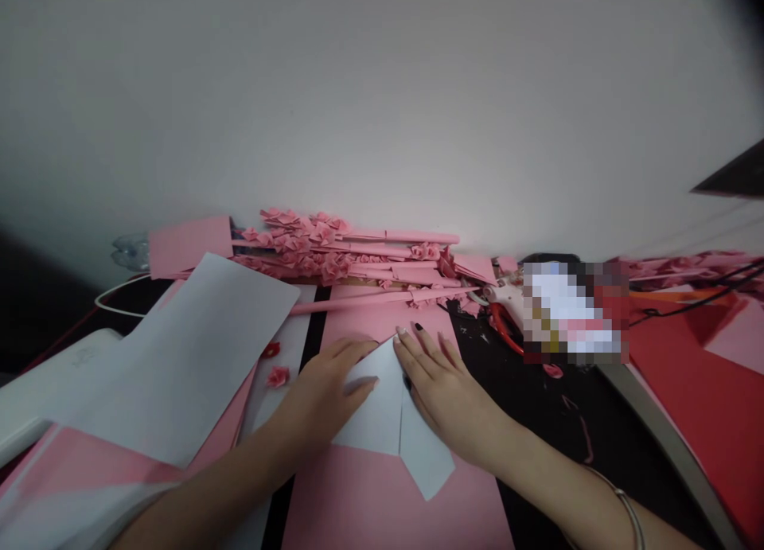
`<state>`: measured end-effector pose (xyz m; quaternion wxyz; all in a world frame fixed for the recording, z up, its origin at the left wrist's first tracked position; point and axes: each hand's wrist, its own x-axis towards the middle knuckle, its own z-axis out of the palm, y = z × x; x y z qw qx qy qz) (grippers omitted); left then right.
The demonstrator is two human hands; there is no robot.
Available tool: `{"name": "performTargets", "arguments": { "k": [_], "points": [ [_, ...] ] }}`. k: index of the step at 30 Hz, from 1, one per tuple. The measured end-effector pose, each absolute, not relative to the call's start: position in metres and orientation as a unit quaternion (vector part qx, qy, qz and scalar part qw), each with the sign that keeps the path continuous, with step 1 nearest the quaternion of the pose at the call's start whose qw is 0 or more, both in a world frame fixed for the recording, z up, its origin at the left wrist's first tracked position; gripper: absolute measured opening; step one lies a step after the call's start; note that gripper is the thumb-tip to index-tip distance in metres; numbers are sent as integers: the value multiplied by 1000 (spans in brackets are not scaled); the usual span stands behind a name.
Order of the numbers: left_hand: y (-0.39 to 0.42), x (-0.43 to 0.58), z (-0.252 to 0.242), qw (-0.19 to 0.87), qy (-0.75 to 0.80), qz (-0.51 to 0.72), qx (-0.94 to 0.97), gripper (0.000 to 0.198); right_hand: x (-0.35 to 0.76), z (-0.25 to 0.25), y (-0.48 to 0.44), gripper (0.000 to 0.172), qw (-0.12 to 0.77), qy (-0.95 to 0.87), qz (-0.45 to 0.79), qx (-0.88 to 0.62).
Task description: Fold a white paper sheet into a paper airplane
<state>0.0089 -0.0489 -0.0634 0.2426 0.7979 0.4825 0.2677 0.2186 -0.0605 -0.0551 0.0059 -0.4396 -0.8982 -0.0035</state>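
Note:
A white sheet of paper (376,411) with a fold down its middle lies on a long pink sheet (394,506). Its right part is turned over into a slanted flap that ends in a corner low on the right. My left hand (328,387) rests on the paper's left edge, fingers stretched and thumb apart. Across the top of the folded part, my right hand (438,383) lies flat with its fingers extended, pressing near the paper's upper point. Neither hand grips anything. The right palm hides some of the flap's outer edge.
Pink paper flowers (304,243) with rolled stems lie along the wall. At left, a large white sheet (185,367) covers pink paper beside a white device (53,391). Right are red-handled scissors (506,327), a blurred-out bright screen (570,311) and red paper (704,391).

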Motion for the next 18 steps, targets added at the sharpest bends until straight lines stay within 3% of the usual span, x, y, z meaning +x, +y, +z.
{"name": "performTargets", "arguments": {
  "k": [4,12,18],
  "points": [
    [-50,10,-60,266,473,283,791,26,218,-57,-60,56,1,-898,-8,-441],
    [-56,11,-62,256,446,313,798,33,212,-56,-65,48,-1,-874,-19,-485],
    [-60,13,-61,267,424,293,814,41,212,-58,-66,53,21,-864,-9,-502]
  ]
}}
